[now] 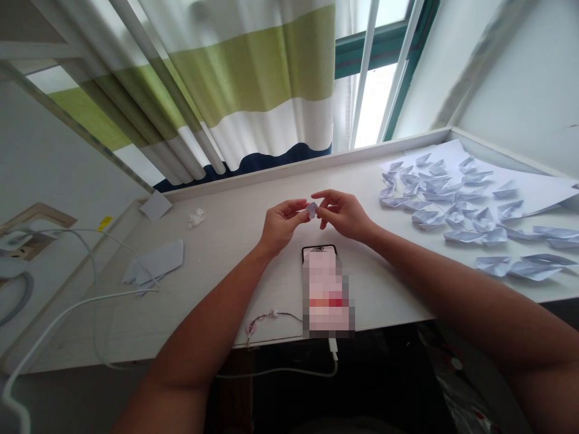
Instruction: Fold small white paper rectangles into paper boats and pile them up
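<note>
Between my two hands, above the white desk point(235, 241), is a small folded piece of white paper point(312, 209). My left hand point(283, 224) pinches its left side between thumb and fingers. On its right side, the thumb and fingertips of my right hand point(342, 214) close on the edge, with the index finger raised above it. The finer folds are too small to make out. Just below my hands lies a phone point(323, 289) with its screen lit and partly pixelated.
Many folded paper boats point(434, 187) spread over the right side, some near a large white sheet point(538, 181). Paper sheets point(158, 265), a crumpled paper point(196, 217) and a white cable point(76, 307) are at left. A beaded strap point(266, 316) trails from the phone.
</note>
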`<move>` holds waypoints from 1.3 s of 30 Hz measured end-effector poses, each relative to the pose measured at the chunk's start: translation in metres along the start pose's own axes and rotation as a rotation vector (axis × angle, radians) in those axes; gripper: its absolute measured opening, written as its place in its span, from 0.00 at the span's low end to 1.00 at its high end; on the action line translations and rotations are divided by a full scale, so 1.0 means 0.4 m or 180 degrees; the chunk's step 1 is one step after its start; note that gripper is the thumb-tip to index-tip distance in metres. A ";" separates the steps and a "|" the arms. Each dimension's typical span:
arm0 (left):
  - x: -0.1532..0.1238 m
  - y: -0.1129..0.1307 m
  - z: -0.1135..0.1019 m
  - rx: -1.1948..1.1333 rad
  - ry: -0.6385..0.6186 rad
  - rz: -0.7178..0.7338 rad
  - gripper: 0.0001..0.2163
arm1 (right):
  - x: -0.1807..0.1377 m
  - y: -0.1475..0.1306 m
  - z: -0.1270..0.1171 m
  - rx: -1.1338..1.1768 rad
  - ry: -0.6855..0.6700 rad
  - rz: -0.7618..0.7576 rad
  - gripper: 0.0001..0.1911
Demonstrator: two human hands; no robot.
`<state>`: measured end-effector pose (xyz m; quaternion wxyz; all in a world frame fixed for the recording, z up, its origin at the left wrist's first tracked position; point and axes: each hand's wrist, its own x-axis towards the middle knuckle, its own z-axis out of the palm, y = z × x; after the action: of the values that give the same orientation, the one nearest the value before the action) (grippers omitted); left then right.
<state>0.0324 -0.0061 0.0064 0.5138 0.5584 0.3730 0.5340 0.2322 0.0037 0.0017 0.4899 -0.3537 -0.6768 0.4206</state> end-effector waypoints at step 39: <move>0.006 -0.012 0.006 -0.0357 0.0330 0.0022 0.19 | 0.016 0.001 0.010 0.0898 0.0393 0.0097 0.21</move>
<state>0.0360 -0.0031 0.0024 0.5223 0.5016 0.3667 0.5841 0.2265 0.0085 0.0028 0.5690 -0.3167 -0.5741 0.4963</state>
